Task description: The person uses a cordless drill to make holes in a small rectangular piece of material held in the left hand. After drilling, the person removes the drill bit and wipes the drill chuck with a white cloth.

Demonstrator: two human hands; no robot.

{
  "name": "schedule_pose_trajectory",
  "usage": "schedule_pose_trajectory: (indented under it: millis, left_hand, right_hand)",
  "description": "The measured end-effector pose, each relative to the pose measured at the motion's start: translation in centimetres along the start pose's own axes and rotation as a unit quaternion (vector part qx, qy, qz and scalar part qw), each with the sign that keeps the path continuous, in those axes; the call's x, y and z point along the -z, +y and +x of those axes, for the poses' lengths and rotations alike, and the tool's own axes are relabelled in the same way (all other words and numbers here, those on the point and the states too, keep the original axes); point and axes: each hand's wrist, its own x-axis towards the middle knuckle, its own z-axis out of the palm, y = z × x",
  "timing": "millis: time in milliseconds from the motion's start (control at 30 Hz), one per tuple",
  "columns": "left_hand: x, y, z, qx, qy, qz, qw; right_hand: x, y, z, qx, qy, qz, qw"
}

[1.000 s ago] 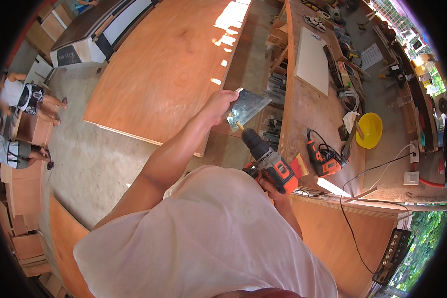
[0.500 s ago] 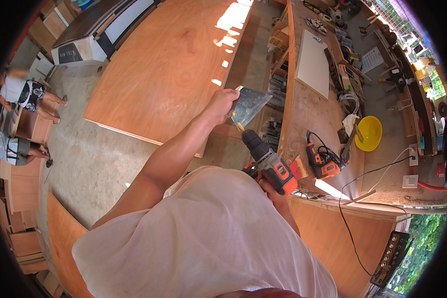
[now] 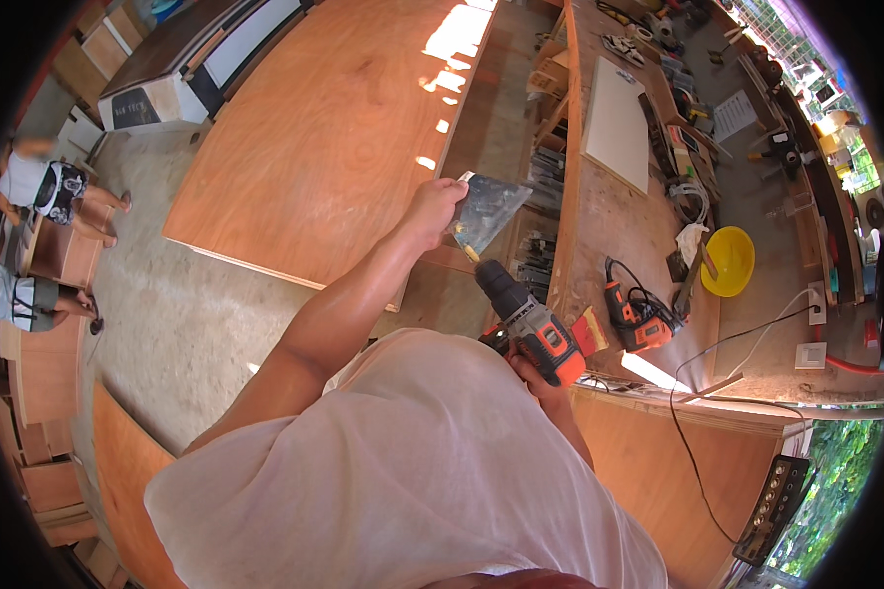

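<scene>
My left hand (image 3: 436, 212) pinches a thin, dark grey plate (image 3: 493, 208), roughly triangular, by its left edge, out in front of my body. My right hand (image 3: 538, 375) is wrapped around the grip of an orange and black cordless drill (image 3: 540, 339), its fingers partly hidden behind the tool. From the drill's black chuck a gold-coloured bit (image 3: 471, 253) points up and left. Its tip meets the plate's lower corner, just below my left fingers; whether it has gone through I cannot tell.
A corded orange tool (image 3: 643, 319) and a yellow bowl (image 3: 729, 261) lie on the workbench (image 3: 609, 231) at right. A large wooden panel (image 3: 295, 167) stretches ahead on the left. Two people (image 3: 44, 187) sit at far left. A black cable (image 3: 680, 427) hangs near the bench.
The plate, the drill and my left hand have shifted very slightly left. Both hands keep their hold, and the bit stays at the plate's lower corner.
</scene>
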Motion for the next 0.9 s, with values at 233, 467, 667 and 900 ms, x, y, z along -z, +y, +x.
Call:
schedule_pose_trajectory:
  millis: [233,467,667,900]
  left_hand:
    - [0.2,0.5,-0.5,0.023,0.003,-0.004,1.000]
    - [0.3,0.3,-0.3,0.015,0.008,-0.004,1.000]
    - [0.4,0.2,-1.2,0.034,-0.015,0.011,0.999]
    - [0.0,0.5,-2.4,0.031,-0.038,0.016,0.999]
  right_hand:
    - [-0.1,-0.3,0.2,0.021,-0.014,-0.011,1.000]
    - [0.0,-0.1,0.2,-0.013,-0.015,0.020,1.000]
    - [-0.7,-1.3,0.7,-0.012,0.079,0.116,0.990]
    - [-0.5,-1.5,0.5,-0.016,0.060,0.073,0.995]
